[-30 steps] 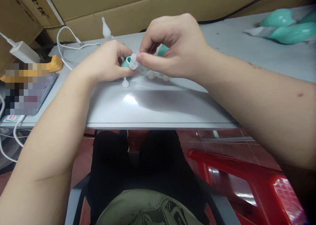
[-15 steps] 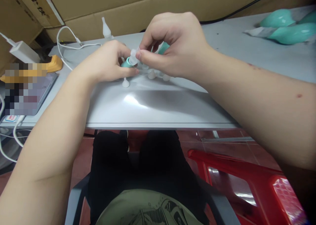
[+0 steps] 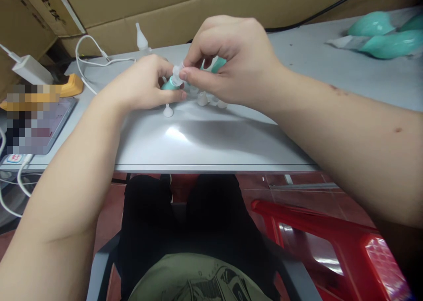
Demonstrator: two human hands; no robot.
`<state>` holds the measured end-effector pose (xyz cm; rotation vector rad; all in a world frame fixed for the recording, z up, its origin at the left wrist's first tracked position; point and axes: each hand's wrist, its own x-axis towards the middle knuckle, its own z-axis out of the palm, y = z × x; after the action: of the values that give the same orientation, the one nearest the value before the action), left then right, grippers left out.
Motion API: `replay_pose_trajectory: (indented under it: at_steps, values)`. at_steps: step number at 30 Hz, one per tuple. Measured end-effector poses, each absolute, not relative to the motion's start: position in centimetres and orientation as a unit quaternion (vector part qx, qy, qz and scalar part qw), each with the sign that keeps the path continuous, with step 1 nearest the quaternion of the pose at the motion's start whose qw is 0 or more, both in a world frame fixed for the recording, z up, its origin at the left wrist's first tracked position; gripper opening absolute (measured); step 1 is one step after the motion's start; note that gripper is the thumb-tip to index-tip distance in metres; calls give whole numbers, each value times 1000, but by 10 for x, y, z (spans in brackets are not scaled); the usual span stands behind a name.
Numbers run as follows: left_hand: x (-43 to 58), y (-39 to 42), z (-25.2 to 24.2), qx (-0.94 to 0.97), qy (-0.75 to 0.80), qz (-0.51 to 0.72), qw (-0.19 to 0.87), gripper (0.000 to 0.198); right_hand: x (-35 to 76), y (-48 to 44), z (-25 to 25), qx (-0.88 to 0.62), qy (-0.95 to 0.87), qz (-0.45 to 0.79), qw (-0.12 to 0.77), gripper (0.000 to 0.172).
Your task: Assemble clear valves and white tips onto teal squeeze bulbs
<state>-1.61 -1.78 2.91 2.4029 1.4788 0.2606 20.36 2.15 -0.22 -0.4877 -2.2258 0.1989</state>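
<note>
My left hand (image 3: 150, 80) is closed around a teal squeeze bulb (image 3: 167, 86), mostly hidden in the fingers, with its neck pointing up and to the right. Thumb and index finger of my right hand (image 3: 228, 56) pinch a clear plastic nozzle piece (image 3: 177, 75), which sits at the bulb's mouth. How deep it sits in the opening I cannot tell. Below my left hand a small white cone tip (image 3: 168, 110) stands on the table. More cone tips (image 3: 202, 99) lie under my right hand, and something teal (image 3: 218, 65) shows behind its fingers.
A tall translucent nozzle (image 3: 142, 39) stands behind my left hand. Several teal bulbs (image 3: 393, 43) lie at the back right of the grey table (image 3: 214, 146). On the left are a white charger (image 3: 33, 69), cables and a tablet (image 3: 62, 120). A red stool (image 3: 307, 221) stands lower right.
The clear nozzle piece has moved slightly down and left onto the bulb's mouth, whose rim showed more before. My right hand has shifted a little left with it.
</note>
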Motion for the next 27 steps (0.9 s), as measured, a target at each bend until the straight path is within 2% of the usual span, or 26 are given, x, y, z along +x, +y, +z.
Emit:
replay_pose_trajectory:
  at_steps: [5,11,21,27]
  values:
    - [-17,-17,27,838,514,120,142,30,205,21,-3,-186,-883,105,418,12]
    - [-17,-17,30,847,503,87,148,37,203,29,-9,-175,-874,79,447,11]
    - [-17,-17,23,842,497,139,158,29,206,19,2,-214,-904,53,366,19]
    - [-17,-15,22,850,487,140,144,26,203,21,0,-194,-901,52,384,23]
